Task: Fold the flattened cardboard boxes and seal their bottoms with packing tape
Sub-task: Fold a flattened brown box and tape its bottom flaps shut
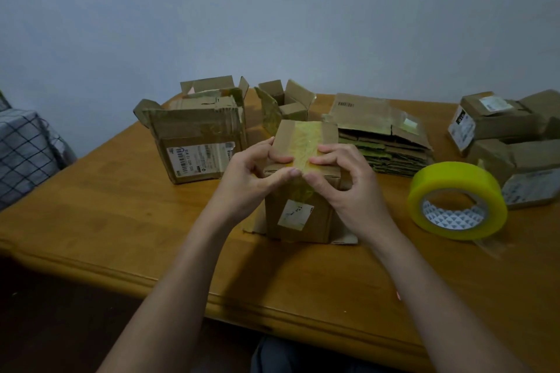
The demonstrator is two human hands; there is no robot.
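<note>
A small cardboard box [303,215] stands on the wooden table [121,215], its upturned face crossed by a strip of yellowish packing tape [306,142]. My left hand [251,175] and my right hand [339,182] both sit at the box's near top edge. Fingers of each hand lie on the tape on top, and both thumbs press the tape end down over the front edge. A white label is stuck on the box's front side. The roll of yellow packing tape [457,200] lies flat on the table to the right of the box.
A stack of flattened boxes [381,142] lies behind the box to the right. Two opened boxes stand behind: a large one [197,136] at the left, a smaller one [285,103] in the middle. More boxes [509,136] crowd the far right. A checked cloth [24,148] is at the left.
</note>
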